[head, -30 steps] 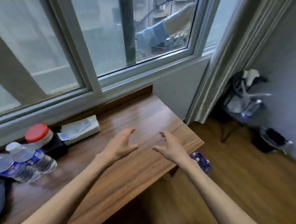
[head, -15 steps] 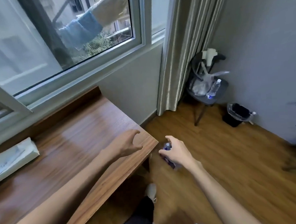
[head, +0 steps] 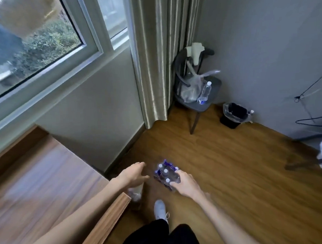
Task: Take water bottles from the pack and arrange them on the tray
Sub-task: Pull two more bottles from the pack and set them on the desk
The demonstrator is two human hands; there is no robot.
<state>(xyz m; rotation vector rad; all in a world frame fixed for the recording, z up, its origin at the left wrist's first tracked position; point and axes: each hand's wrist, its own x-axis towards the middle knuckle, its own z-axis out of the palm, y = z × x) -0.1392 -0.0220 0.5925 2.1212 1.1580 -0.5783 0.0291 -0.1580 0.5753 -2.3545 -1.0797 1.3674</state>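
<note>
A shrink-wrapped pack of water bottles [head: 165, 173] with white caps and purple labels stands on the wooden floor just past the table corner. My right hand [head: 185, 184] hangs over its near right side with fingers pointing down at it; it looks higher than the pack and I see no grip. To the left of the pack, my left hand [head: 134, 174] is held out flat and holds nothing. No tray is in view.
The wooden table [head: 47, 183] fills the lower left, its corner under my left forearm. My white shoes [head: 160, 209] stand close to the pack. A chair [head: 207, 105] with a single bottle [head: 205, 92] and a bin [head: 232, 114] stand by the far wall.
My view has swung right and down, off the tabletop to the floor. Both hands have moved past the table corner toward the pack, which now shows in full.
</note>
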